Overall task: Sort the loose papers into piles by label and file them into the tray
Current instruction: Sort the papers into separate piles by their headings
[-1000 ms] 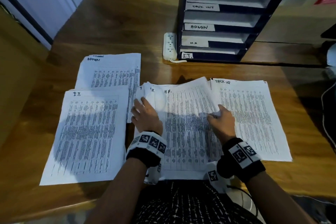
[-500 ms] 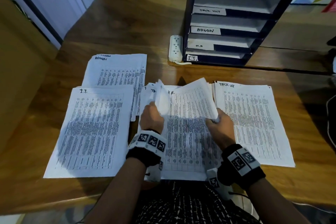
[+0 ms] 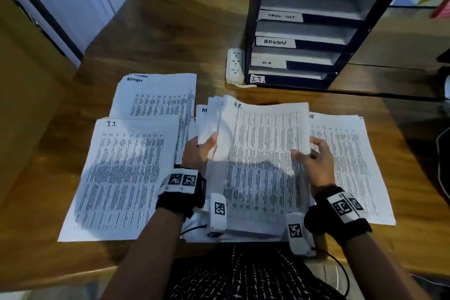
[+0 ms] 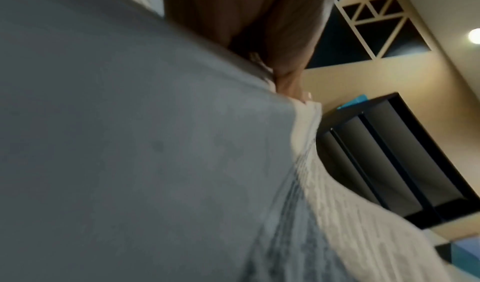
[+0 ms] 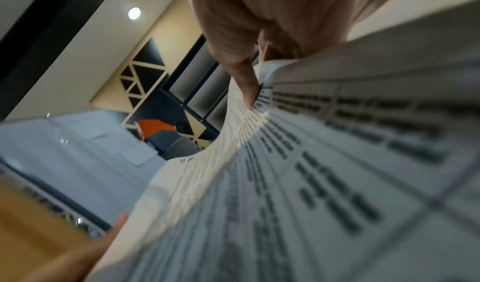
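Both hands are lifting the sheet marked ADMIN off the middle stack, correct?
Not quite. The head view shows the left hand and right hand lifting a sheet marked H.R.; the ADMIN pile lies untouched at the back left.

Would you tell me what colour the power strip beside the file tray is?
The power strip is off-white, or cream, best seen in the head view.

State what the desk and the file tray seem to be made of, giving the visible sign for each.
Desk: probably wood or wood veneer, showing brown grain streaks and a soft sheen.
File tray: dark, smooth, flat-sided panels with straight edges, perhaps plastic or coated board; the look leaves it open.
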Demonstrator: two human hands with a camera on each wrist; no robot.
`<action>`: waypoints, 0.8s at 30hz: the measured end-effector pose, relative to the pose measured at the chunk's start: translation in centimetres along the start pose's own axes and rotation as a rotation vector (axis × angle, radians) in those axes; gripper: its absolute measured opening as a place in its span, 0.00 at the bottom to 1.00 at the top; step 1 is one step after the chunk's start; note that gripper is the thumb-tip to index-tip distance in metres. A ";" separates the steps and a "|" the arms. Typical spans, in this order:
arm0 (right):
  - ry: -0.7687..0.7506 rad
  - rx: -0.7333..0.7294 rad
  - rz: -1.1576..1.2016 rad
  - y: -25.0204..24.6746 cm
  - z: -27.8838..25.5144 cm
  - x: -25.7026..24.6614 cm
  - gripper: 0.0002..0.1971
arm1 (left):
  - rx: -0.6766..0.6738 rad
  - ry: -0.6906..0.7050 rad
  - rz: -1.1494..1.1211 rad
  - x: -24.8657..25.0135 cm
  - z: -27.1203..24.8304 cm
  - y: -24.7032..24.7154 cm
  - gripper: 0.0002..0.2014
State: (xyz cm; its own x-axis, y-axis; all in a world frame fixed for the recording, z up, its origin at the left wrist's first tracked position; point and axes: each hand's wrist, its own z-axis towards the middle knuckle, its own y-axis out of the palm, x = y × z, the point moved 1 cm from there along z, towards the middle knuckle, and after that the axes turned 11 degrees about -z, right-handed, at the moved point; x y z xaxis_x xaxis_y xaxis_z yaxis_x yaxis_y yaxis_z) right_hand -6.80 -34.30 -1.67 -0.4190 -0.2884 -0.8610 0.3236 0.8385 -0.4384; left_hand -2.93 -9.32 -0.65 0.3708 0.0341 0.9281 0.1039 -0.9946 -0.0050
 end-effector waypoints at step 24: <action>-0.182 0.057 0.052 -0.1 1.5 1.6 0.24 | 0.096 -0.016 -0.132 -0.9 0.9 -0.6 0.09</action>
State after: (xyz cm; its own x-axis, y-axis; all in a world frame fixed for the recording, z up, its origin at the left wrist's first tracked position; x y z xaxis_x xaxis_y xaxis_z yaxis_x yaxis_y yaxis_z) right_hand -6.23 -35.47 -3.37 -0.2414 -0.3284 -0.9132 0.3902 0.8287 -0.4012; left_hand -2.56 -8.63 -1.84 0.3627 0.1658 0.9170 0.2404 -0.9674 0.0798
